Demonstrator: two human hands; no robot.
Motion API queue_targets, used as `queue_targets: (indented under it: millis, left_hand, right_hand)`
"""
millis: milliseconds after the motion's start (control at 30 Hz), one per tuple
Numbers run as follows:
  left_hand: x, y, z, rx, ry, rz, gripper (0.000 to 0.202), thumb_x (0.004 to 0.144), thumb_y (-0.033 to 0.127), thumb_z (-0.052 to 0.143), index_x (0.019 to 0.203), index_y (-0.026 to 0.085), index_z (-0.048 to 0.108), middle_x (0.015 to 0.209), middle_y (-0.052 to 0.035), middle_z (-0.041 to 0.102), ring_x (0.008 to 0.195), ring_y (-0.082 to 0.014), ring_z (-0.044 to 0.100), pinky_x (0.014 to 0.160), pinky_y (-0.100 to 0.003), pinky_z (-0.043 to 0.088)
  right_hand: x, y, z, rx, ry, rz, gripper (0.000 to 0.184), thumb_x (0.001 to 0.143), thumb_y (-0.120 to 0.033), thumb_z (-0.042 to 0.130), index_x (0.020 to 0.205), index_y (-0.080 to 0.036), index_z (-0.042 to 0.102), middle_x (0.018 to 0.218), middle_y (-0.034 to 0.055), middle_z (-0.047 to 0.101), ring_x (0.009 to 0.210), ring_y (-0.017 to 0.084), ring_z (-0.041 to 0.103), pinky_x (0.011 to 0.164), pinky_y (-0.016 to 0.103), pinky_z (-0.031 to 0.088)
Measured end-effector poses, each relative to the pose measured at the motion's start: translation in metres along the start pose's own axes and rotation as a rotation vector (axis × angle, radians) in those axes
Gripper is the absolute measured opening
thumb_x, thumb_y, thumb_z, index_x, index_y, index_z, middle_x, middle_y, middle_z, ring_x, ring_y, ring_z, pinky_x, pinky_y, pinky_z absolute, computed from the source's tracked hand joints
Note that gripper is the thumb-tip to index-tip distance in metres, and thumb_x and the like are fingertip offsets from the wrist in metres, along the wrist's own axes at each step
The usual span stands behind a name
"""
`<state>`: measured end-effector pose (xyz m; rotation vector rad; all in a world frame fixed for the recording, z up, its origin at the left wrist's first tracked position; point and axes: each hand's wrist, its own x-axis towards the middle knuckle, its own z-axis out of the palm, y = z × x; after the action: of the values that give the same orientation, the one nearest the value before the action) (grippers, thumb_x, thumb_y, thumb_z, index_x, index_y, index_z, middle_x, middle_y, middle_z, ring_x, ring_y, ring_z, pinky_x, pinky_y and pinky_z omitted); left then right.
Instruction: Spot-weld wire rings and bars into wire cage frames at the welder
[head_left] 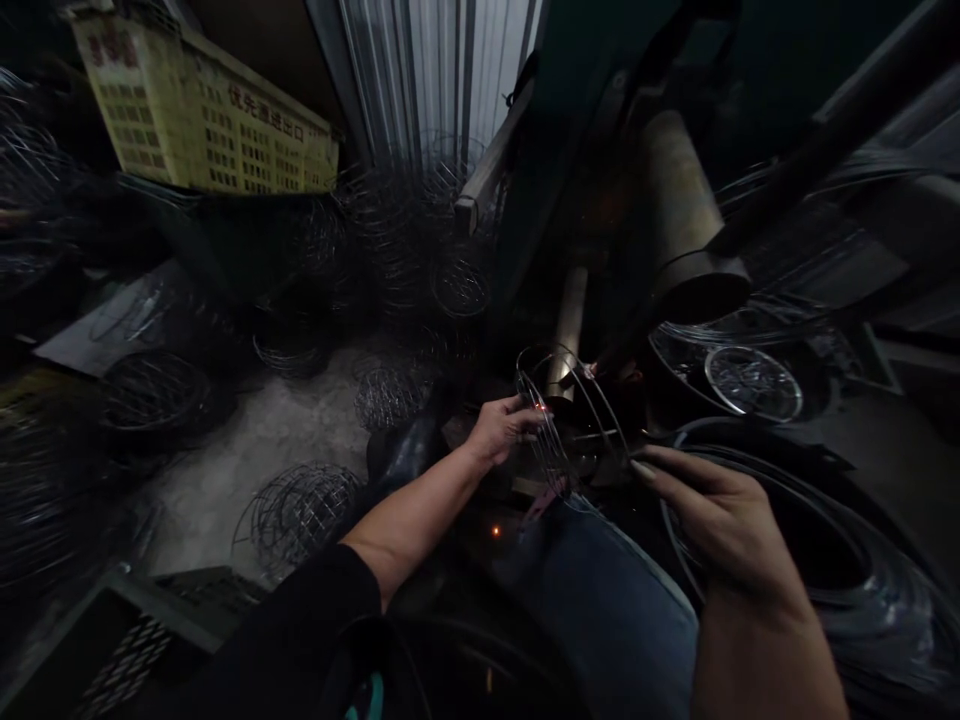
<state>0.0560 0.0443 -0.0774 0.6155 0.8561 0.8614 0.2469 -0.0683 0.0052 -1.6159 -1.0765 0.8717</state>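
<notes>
Support the wire frame (553,452) with both hands. It is located in front of the person, beside the lower end of the metal rod (570,325) and just above the knee (615,590).

Left hand (501,432): fingers closed in a narrow grip on the near-left wires. Right hand (724,520): thumb and fingers pinched together on the right-hand edge of the frame. The exact contact at the right fingertips is dark and hard to confirm.

CAUTION: A glowing spot (541,407) shows right at the left fingers, and a loose spark (496,531) hangs below them. The hands are bare. Grip the wires as far from the rod as control allows.

For a good result, judged from this posture: keep the frame steady and square to the rod; use the left hand to steady the wires and the right to set the angle; press lightly, since thin wire is likely to bend; keep the right-hand edge clear of the wire coil (892,620).
</notes>
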Motion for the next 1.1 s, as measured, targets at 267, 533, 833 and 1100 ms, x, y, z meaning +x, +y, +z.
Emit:
queue_targets:
  millis: [267,533,833,1100]
  left_hand:
    - [0.01,0.002,-0.002,-0.036,0.122,0.003,0.034,0.051,0.033,0.082,0.075,0.013,0.069,0.07,-0.0024,0.066,0.055,-0.0094,0.056,0.06,-0.027,0.045]
    - [0.011,0.002,0.004,-0.062,0.162,-0.041,0.043,0.046,0.04,0.086,0.072,0.012,0.066,0.064,-0.0015,0.062,0.052,-0.01,0.056,0.055,-0.026,0.044]
    - [0.009,-0.003,0.006,-0.062,0.152,-0.072,0.042,0.052,0.041,0.086,0.075,0.011,0.066,0.066,-0.0025,0.06,0.054,-0.0106,0.057,0.056,-0.028,0.046]
    - [0.011,0.0,0.005,-0.04,0.18,-0.079,0.041,0.053,0.038,0.086,0.075,0.011,0.065,0.065,-0.0011,0.058,0.052,-0.0091,0.054,0.055,-0.027,0.044]
  right_hand:
    - [0.036,-0.012,0.027,-0.042,0.102,-0.095,0.035,0.061,-0.045,0.083,0.084,-0.019,0.076,0.079,0.0055,0.072,0.072,0.023,0.068,0.065,0.033,0.055]
    - [0.057,-0.01,0.031,-0.016,0.136,-0.127,0.034,0.062,-0.042,0.083,0.086,-0.02,0.075,0.086,0.0049,0.073,0.081,0.024,0.068,0.082,0.039,0.054]
    - [0.058,-0.017,0.038,0.044,0.189,-0.077,0.037,0.055,-0.041,0.084,0.082,-0.017,0.074,0.076,0.0036,0.07,0.066,0.019,0.064,0.062,0.031,0.053]
    - [0.056,-0.021,0.04,0.071,0.224,-0.034,0.042,0.043,-0.04,0.086,0.075,-0.016,0.074,0.07,0.0038,0.069,0.063,0.017,0.062,0.062,0.031,0.051]
